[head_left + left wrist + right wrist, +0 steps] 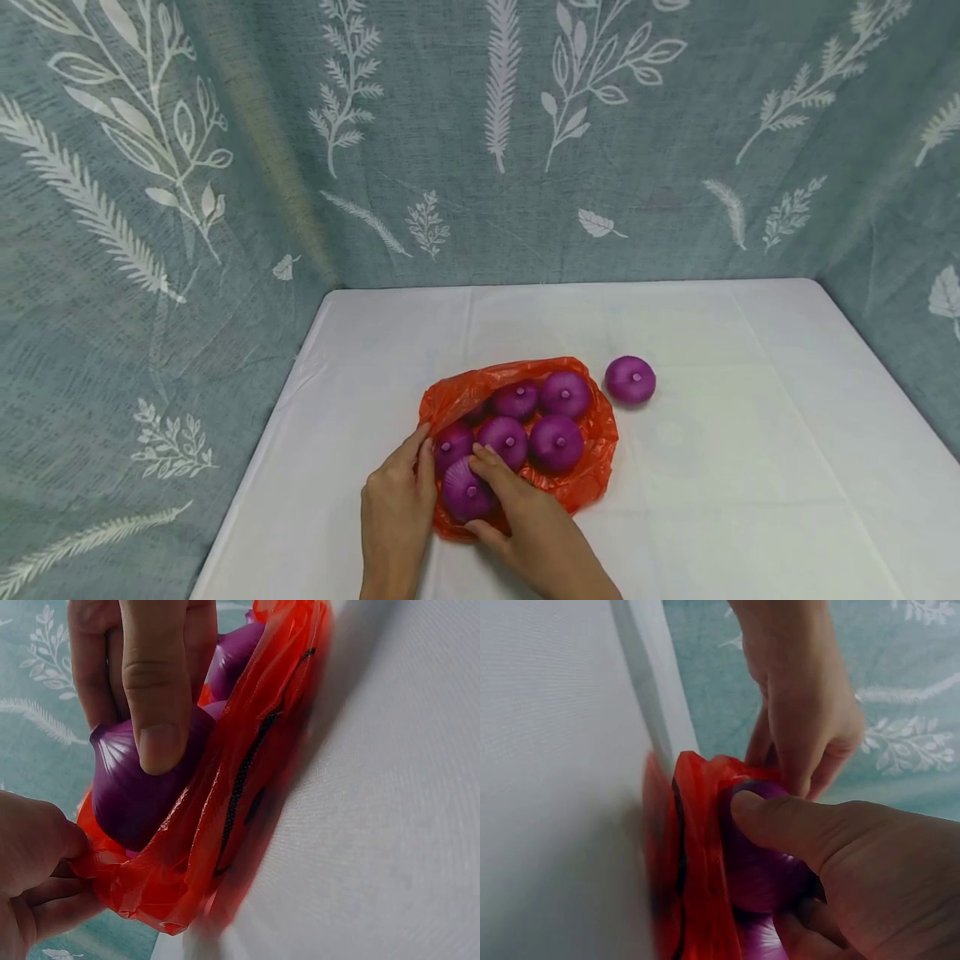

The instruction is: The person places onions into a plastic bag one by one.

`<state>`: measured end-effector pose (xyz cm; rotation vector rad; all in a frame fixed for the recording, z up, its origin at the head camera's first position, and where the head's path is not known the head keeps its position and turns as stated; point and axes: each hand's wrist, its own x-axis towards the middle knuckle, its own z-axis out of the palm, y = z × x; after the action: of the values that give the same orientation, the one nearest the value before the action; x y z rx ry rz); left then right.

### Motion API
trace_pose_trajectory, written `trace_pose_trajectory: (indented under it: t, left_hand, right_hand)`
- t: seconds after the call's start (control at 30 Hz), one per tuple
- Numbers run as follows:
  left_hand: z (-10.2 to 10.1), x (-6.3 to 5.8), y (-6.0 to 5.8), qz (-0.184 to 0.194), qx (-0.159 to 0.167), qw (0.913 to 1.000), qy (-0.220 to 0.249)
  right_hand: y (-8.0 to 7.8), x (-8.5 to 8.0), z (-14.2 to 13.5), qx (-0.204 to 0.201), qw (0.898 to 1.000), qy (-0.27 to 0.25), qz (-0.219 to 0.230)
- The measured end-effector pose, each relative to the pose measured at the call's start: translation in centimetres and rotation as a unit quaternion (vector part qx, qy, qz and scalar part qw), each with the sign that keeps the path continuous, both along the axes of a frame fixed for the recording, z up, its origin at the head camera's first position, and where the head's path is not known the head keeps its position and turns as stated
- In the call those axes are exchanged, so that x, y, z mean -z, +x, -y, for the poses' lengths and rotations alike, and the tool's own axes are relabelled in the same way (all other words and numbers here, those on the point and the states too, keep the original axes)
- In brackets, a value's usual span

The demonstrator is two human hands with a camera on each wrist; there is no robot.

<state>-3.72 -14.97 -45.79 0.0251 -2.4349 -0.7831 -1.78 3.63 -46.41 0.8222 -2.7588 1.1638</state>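
Observation:
A red plastic bag [465, 387] lies open on the table with several purple onions [557, 442] inside. My left hand [396, 508] is at the bag's left side. In the left wrist view the left hand's fingers [56, 904] pinch the crumpled rim of the bag. With thumb and fingers my right hand [542, 533] grips the nearest onion [463, 493] at the front left of the bag. In the right wrist view the thumb [780, 817] lies across that onion [769, 874]. Part of one onion at the back is hidden under the bag's folded edge.
One loose onion [630, 381] sits on the white tablecloth [720, 483], just right of the bag. A blue-green curtain [450, 125] with white leaf prints hangs behind the table and along both sides.

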Motion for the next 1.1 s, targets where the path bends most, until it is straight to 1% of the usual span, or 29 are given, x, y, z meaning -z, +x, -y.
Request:
trace_pose_trajectory:
  t: [0.27, 0.47, 0.63, 0.73, 0.9, 1.1]
  left_hand:
    - [0.02, 0.32, 0.15, -0.010, 0.002, 0.9999, -0.004]
    - [-0.14, 0.37, 0.18, -0.009, 0.004, 0.9999, -0.007]
    - [-0.17, 0.42, 0.32, -0.009, 0.002, 0.9999, -0.009]
    - [-0.16, 0.42, 0.34, -0.013, 0.002, 0.9998, -0.011]
    - [-0.21, 0.46, 0.32, -0.017, 0.006, 0.9998, -0.012]
    - [-0.30, 0.54, 0.36, -0.012, 0.007, 0.9998, -0.011]
  right_hand:
    - [0.08, 0.68, 0.31, -0.012, 1.000, 0.019, -0.015]
    - [0.24, 0.76, 0.30, -0.014, 1.000, 0.026, 0.000]
    - [0.40, 0.74, 0.40, -0.016, 0.998, 0.051, 0.015]
    - [0.52, 0.70, 0.44, -0.014, 0.998, 0.061, 0.017]
    - [0.58, 0.74, 0.36, -0.009, 0.998, 0.063, 0.015]
    - [0.79, 0.65, 0.04, -0.006, 0.997, 0.070, 0.020]
